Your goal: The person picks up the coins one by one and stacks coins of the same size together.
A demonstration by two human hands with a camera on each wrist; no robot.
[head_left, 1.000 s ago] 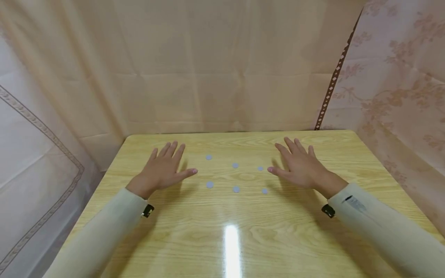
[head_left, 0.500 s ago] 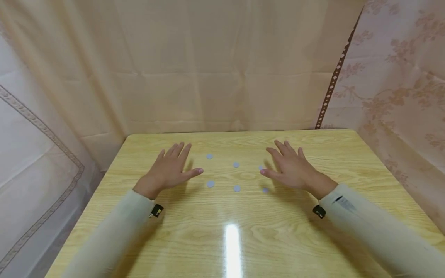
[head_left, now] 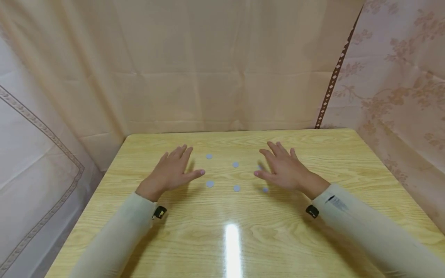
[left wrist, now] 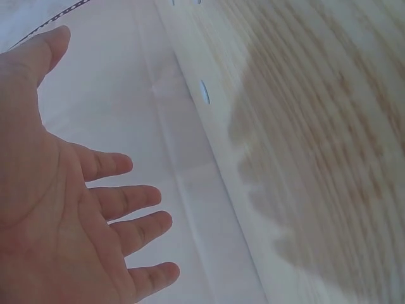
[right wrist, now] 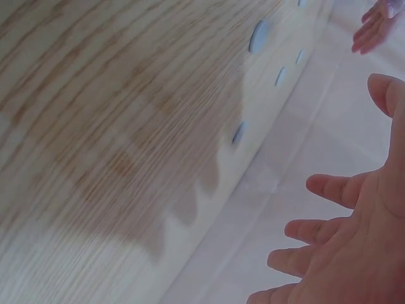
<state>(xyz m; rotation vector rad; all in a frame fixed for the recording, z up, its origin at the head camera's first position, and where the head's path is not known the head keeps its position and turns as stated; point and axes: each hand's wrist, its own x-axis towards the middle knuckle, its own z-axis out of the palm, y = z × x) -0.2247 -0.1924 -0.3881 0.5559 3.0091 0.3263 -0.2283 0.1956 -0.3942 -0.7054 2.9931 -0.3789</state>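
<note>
Several small, flat, pale blue-grey discs lie on the wooden table in two rough rows. At the left end are a back disc (head_left: 209,156) and a front disc (head_left: 209,184). My left hand (head_left: 168,170), fingers spread, hovers palm down just left of them, holding nothing. My right hand (head_left: 286,170), also spread and holding nothing, hovers at the right end, its thumb near a partly covered back disc (head_left: 260,167). Below that hand sits a front disc (head_left: 265,190). In the right wrist view, one disc (right wrist: 238,132) lies beside the hand's shadow.
The light wood-grain table (head_left: 194,239) reflects a bright strip of light. A beige curtain (head_left: 215,69) hangs along its back edge. Patterned cloths hang at the left (head_left: 31,154) and right (head_left: 399,77). A small dark device (head_left: 160,212) sits under the left wrist.
Both hands have moved inward toward the discs, the right one further. The right hand now partly covers the back right disc. The discs stay where they were.
</note>
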